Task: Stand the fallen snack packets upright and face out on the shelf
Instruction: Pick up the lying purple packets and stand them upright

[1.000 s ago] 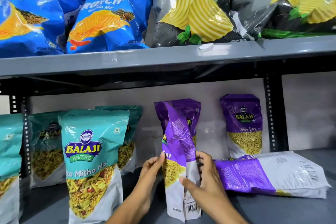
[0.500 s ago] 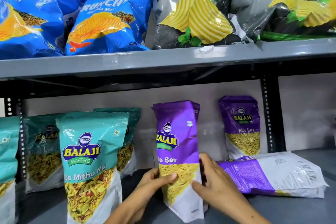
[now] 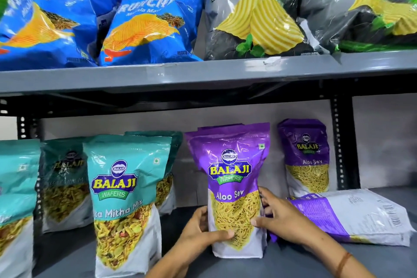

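Observation:
A purple Aloo Sev packet (image 3: 232,169) stands upright on the lower shelf (image 3: 282,262), its front facing me. My left hand (image 3: 200,230) grips its lower left side with the thumb across the front. My right hand (image 3: 282,219) holds its lower right edge. Just to the right, another purple packet (image 3: 361,216) lies flat on its side, back label up. A third purple Aloo Sev packet (image 3: 304,156) stands upright behind it against the back wall. Another purple packet is mostly hidden behind the one I hold.
Several teal Mitha Mix packets (image 3: 124,198) stand upright at the left of the lower shelf. The upper shelf (image 3: 203,74) carries blue chip bags (image 3: 149,29) and grey-green Rumbles bags (image 3: 252,13). A black perforated upright (image 3: 343,142) stands at the right.
The purple packet was turned from edge-on to front-facing and now stands squarely on the shelf. Both hands slid down to its lower sides.

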Demonstrator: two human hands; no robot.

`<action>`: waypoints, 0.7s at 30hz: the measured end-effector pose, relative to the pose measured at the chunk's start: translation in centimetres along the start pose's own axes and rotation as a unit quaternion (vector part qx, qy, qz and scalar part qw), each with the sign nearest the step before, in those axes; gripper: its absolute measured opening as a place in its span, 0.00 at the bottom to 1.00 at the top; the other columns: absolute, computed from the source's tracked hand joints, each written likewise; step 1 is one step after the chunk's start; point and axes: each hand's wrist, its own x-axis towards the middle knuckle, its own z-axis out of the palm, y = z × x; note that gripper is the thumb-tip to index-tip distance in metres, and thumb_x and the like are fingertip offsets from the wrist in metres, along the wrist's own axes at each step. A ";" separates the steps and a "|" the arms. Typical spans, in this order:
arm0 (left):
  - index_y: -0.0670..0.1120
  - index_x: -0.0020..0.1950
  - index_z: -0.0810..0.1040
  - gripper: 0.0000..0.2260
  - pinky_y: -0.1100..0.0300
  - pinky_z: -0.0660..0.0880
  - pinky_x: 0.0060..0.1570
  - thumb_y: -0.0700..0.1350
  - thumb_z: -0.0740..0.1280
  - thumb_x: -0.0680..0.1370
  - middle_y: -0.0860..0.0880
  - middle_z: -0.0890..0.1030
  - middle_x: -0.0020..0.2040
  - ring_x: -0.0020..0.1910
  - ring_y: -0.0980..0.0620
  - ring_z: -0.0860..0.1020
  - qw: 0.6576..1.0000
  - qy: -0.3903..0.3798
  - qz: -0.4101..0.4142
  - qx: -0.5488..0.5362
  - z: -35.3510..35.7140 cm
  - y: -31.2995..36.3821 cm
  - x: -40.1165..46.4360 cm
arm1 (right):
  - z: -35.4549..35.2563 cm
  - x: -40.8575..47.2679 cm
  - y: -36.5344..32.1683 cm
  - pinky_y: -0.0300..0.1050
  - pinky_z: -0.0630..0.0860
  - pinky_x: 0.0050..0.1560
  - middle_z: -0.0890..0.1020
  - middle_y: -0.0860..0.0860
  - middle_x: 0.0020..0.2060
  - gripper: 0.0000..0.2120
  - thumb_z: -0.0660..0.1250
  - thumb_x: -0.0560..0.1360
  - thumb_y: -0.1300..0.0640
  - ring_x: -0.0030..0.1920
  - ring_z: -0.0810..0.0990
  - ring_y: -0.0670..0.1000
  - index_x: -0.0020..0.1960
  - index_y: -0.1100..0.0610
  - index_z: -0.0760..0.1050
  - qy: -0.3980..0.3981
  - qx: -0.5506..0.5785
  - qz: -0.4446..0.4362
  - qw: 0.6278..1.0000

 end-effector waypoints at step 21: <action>0.55 0.50 0.73 0.34 0.67 0.77 0.43 0.52 0.74 0.44 0.63 0.80 0.45 0.42 0.66 0.78 0.953 0.220 0.182 -0.097 12.0 3.0 -7.0 | -8.7 -5.5 2.5 0.46 0.61 0.75 0.69 0.42 0.71 0.38 0.71 0.63 0.50 0.71 0.65 0.38 0.69 0.35 0.60 0.050 -0.061 0.007 0.997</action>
